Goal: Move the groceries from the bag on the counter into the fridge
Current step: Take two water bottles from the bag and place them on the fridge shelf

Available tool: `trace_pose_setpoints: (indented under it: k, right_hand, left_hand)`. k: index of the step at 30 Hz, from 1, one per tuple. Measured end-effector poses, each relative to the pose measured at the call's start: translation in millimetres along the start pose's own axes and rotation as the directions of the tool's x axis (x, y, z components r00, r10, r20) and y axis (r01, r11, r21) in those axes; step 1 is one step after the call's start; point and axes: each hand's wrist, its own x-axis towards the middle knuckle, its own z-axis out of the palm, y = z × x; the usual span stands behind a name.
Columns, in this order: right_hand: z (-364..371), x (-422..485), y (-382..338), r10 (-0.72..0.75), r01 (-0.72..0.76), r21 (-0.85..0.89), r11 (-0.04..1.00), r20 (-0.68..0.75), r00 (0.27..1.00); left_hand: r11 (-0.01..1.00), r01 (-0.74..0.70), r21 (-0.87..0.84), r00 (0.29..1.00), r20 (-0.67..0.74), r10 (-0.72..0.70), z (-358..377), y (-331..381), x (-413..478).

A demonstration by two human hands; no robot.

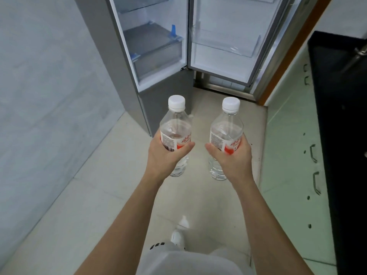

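We stretch both bare forearms forward side by side, wrists straight, our left grip (166, 155) curled round the left bottle (175, 124) and our right grip (232, 157) curled round the right bottle (227, 128) at about the same height, thumbs pointing inward toward each other, the two grips near but apart.

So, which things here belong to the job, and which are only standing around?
For the job: left bottle, gripped by the left hand; right bottle, gripped by the right hand; open fridge; door shelf.
Only around: green cabinets; floor tiles; white shoe.
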Motion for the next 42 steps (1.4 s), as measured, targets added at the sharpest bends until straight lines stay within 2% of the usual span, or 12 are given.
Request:
trace_pose_setpoints:
  k: [13, 24, 30, 42]
  right_hand:
    - [56.9, 133.2, 1.0, -0.033, 0.039, -0.05, 0.998, 0.113, 0.993]
    - [52.4, 334.7, -4.4, -0.158, 0.17, -0.049, 0.984, 0.194, 0.968]
    - [52.1, 438.9, -19.5, -0.183, 0.194, -0.03, 0.981, 0.215, 0.959]
    - [109.6, 528.9, -8.6, -0.149, 0.164, -0.018, 0.986, 0.332, 0.931]
  left_hand:
    - [0.999, 0.008, 0.043, 0.997, -0.082, -0.005, 3.1, -14.3, 145.8]
    - [0.997, 0.026, 0.069, 0.979, -0.204, -0.012, 79.8, 1.4, 311.7]
    - [0.994, 0.003, 0.113, 0.965, -0.261, 0.027, 107.2, 19.3, 383.6]
    - [0.995, 0.034, 0.09, 0.93, -0.368, 0.002, 95.2, 7.3, 464.1]
